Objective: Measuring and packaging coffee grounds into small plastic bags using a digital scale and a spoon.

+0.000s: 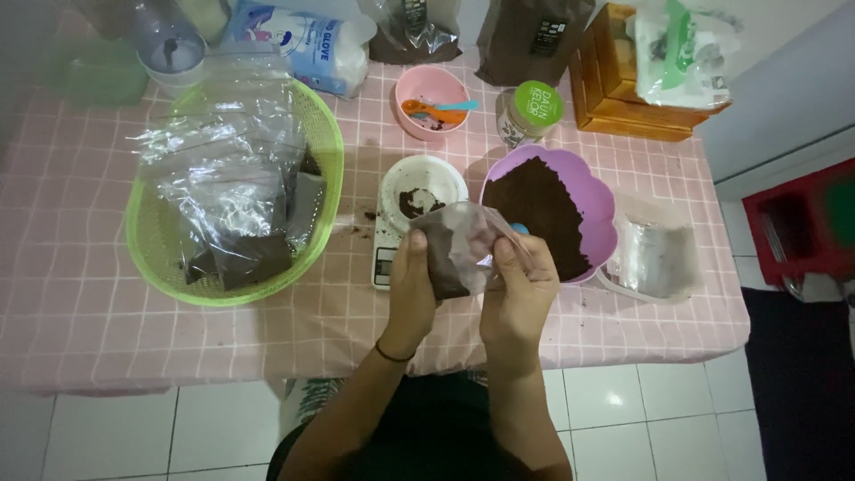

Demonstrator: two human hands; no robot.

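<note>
Both of my hands hold a small clear plastic bag (457, 242) with dark brown powder in it, just above the table's front half. My left hand (411, 289) grips the bag's left side and my right hand (519, 289) pinches its right edge. Right behind the bag stands a white kitchen scale (403, 214) with brown crumbs on its round plate. To the right of the scale sits a purple scalloped bowl (597, 200) heaped with the same dark powder.
A green mesh basket (325, 125) at the left holds filled clear bags. A pink bowl (420, 89) with an orange spoon, a green-lidded jar (532, 109), a wooden box (614, 98), dark pouches and a glove packet stand at the back. Empty clear bags (655, 254) lie at the right.
</note>
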